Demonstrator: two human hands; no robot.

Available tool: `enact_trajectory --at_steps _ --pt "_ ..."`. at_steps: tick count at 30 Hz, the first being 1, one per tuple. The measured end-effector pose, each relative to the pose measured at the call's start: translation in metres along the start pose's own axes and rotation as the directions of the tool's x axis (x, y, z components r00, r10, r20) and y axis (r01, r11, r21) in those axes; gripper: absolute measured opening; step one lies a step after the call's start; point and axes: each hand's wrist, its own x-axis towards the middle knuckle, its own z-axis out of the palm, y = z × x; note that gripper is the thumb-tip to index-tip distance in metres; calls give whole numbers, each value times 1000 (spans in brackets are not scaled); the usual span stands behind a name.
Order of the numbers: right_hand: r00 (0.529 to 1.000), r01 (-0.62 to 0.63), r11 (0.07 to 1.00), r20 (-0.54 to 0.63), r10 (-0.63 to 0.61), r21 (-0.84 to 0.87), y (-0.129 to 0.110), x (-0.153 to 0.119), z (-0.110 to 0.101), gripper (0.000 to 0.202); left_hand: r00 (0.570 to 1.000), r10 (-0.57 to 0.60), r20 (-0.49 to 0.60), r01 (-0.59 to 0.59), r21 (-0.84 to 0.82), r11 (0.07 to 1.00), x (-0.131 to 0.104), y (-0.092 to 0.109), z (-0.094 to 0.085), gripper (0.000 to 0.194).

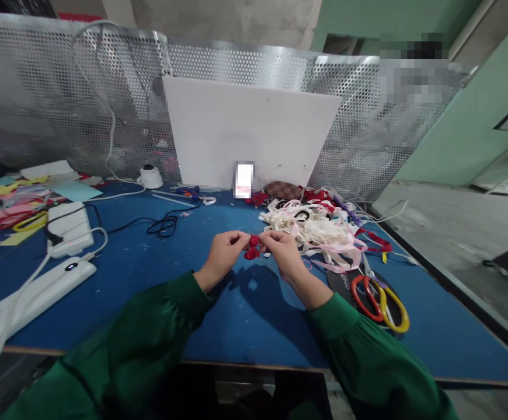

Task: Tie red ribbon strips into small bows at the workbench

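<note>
A small red ribbon piece (252, 251) is held above the middle of the blue table (149, 315). My left hand (224, 254) pinches its left side between thumb and fingertips. On the opposite side, my right hand (285, 254) pinches it the same way. The ribbon's lower part hangs below the fingertips. Just behind my right hand lies a heap of cream and pink ribbons (319, 227).
Scissors with red and yellow handles (385, 303) lie on a black round mat at the right. A lit phone (244, 179) leans against a white board (254, 128). White power strips (39, 297), cables and coloured scraps (13, 201) occupy the left side.
</note>
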Motion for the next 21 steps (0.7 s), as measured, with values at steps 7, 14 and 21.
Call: enact_trajectory --at_steps 7,14,21 --pt "998 -9 1000 65 8 9 -1 -2 2 19 990 139 -26 -134 146 980 -4 9 -1 8" --pt "996 78 988 55 -72 -132 5 -1 1 12 938 347 -24 -291 492 821 -7 10 -4 9" --pt "992 124 977 17 -123 -175 10 0 0 10 905 425 3 -339 607 719 -6 9 -5 14"
